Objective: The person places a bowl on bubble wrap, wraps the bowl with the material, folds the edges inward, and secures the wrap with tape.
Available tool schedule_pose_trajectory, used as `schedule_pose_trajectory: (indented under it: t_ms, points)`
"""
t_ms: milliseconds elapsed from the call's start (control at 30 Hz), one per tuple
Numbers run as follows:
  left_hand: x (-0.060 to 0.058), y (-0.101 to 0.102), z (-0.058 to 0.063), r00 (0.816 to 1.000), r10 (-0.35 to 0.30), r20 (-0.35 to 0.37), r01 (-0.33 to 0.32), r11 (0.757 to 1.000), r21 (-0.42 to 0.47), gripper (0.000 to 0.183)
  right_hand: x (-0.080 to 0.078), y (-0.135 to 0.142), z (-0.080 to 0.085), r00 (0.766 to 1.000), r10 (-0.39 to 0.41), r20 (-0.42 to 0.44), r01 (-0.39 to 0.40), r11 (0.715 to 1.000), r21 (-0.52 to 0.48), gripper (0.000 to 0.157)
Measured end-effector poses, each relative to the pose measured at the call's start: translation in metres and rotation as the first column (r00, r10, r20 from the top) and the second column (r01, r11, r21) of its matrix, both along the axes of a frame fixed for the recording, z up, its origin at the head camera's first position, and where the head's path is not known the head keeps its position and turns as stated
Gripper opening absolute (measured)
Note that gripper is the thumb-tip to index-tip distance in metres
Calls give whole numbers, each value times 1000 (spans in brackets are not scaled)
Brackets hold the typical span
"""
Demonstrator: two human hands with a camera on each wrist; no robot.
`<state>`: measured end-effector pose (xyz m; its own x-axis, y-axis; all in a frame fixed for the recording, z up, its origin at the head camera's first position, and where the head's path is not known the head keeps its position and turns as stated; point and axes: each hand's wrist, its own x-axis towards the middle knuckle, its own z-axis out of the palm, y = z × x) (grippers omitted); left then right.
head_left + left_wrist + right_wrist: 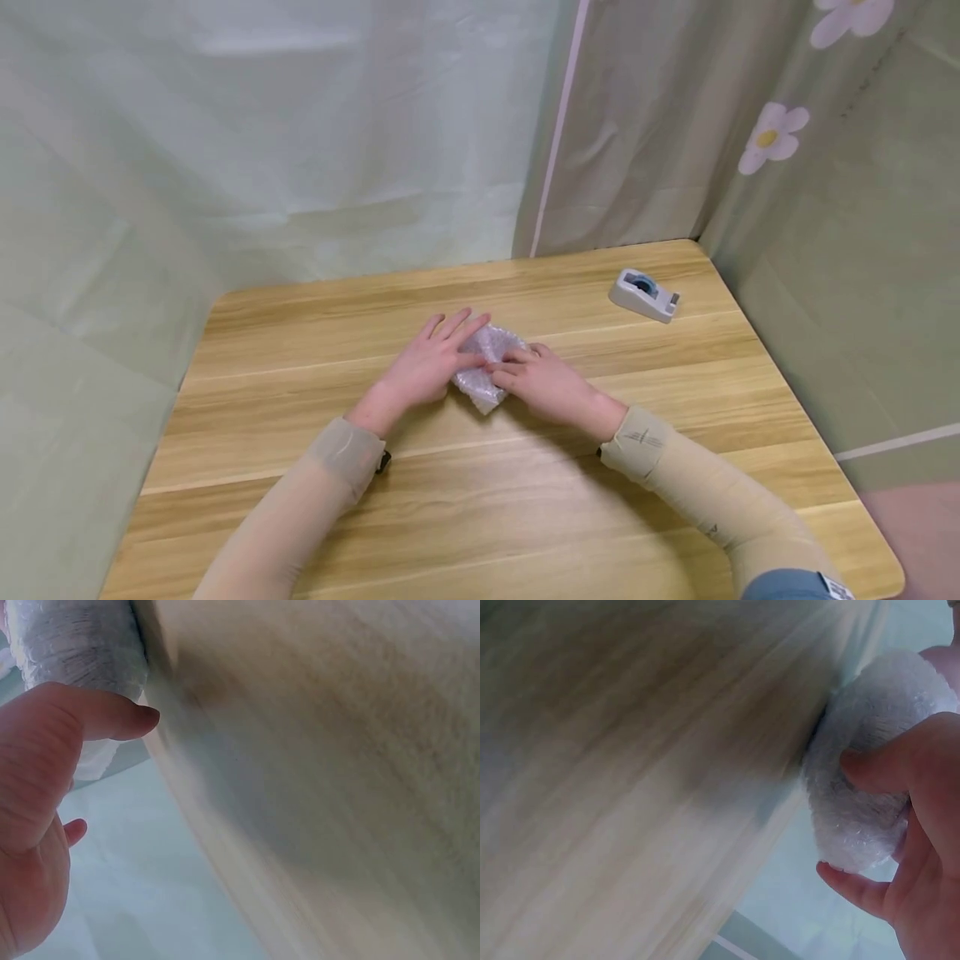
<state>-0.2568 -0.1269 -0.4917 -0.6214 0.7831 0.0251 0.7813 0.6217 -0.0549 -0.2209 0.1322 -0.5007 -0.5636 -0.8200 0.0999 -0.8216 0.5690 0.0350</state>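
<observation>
A small bundle in clear bubble wrap (480, 385) lies on the wooden table between both hands. Something grey with fine lines shows through the wrap (877, 742) in the right wrist view; its kind is hidden. The left hand (431, 362) lies against the bundle's left side with its fingers straight and spread, the index finger reaching over the far edge. In the left wrist view its thumb (112, 716) rests along the wrap. The right hand (551, 383) grips the right side, its thumb (877, 765) pressed on the near face and its fingers on top and beyond.
A grey tape dispenser (643, 296) with a blue roll stands at the table's back right. Pale curtains (360, 150) hang close behind the table (480, 517) and along both sides.
</observation>
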Motion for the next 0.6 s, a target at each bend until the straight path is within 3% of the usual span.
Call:
schedule_pose_trajectory:
  t_ms: [333,600]
  points:
    - [0,-2,-1,1000,-4,30,3,1000,27,75,2,-2,-5,999,-14,-39,13,1000,-7,33]
    - [0,-4,2,997,-65,-28,66,997,50,68,2,-9,3,997,-32,-63,33,999,6,32]
